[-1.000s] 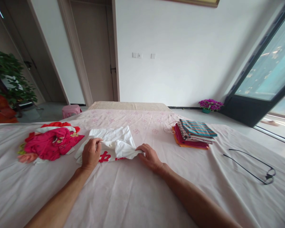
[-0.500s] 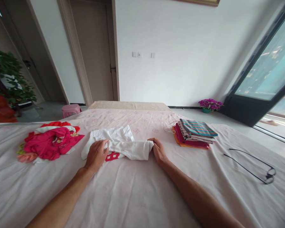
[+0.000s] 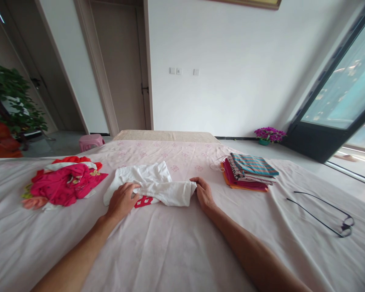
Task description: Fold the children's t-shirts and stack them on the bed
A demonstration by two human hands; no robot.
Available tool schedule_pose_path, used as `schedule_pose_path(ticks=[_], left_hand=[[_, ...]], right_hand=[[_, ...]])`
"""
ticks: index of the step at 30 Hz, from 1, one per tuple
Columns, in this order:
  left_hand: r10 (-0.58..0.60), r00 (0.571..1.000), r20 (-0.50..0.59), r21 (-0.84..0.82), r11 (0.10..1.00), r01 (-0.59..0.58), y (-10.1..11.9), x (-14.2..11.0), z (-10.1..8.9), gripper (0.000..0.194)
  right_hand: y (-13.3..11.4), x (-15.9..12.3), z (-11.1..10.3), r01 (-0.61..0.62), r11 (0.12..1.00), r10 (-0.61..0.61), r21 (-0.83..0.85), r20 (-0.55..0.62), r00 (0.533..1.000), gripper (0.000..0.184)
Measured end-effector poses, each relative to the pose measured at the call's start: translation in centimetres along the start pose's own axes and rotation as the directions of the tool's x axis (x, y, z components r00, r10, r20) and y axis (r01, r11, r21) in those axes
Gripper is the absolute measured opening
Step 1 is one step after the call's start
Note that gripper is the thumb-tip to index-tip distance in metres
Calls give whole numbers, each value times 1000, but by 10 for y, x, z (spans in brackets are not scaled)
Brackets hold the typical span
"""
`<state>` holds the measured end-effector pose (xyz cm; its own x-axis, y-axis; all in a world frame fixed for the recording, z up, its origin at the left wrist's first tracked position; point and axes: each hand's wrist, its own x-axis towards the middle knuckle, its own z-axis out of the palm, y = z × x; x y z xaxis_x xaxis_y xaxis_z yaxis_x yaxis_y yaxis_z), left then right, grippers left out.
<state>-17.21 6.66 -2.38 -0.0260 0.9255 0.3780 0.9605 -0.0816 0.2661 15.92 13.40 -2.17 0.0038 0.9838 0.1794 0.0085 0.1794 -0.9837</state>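
Note:
A white garment (image 3: pixel 149 173) lies partly folded on the bed, with a narrow, sleeve-like part stretched across its near side. A red patch with white shapes (image 3: pixel 144 201) shows from beneath that part. My left hand (image 3: pixel 123 198) is closed on the cloth at the left, thumb and fingers pinching a fold. At the other end, my right hand (image 3: pixel 203 192) grips the right edge of the stretched part between thumb and fingers. Whether the garment is a shirt or something else I cannot tell.
To the left is a loose heap of red and pink clothes (image 3: pixel 67 184). A folded clothes stack (image 3: pixel 249 172) stands on the right, with eyeglasses (image 3: pixel 331 215) nearer me. The pale bedsheet (image 3: pixel 170 251) has wrinkles. Beyond the bed are a pink stool (image 3: pixel 91 142) and purple flowers (image 3: pixel 270 134).
Both hands keep their hold on the white garment, and its shape is nearly the same. The whole view has shifted very slightly.

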Motion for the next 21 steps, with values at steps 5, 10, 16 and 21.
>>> schedule_pose_path(ticks=[5,10,16,21], left_hand=[[-61,998,5,126,990,60,4,-3,-9,23],[-97,992,-81,203,973,112,4,-2,-12,18],[-162,941,-296,-275,958,78,19,0,-11,22],[135,978,-161,-544,814,-203,76,-17,-19,16]], right_hand=[[-1,2,-1,11,999,-12,-53,-5,1000,30],[5,5,-2,21,995,-20,-100,12,1000,28],[-5,2,-9,264,931,-258,-252,56,965,27],[-39,-23,-2,555,774,-424,-305,403,811,41]])
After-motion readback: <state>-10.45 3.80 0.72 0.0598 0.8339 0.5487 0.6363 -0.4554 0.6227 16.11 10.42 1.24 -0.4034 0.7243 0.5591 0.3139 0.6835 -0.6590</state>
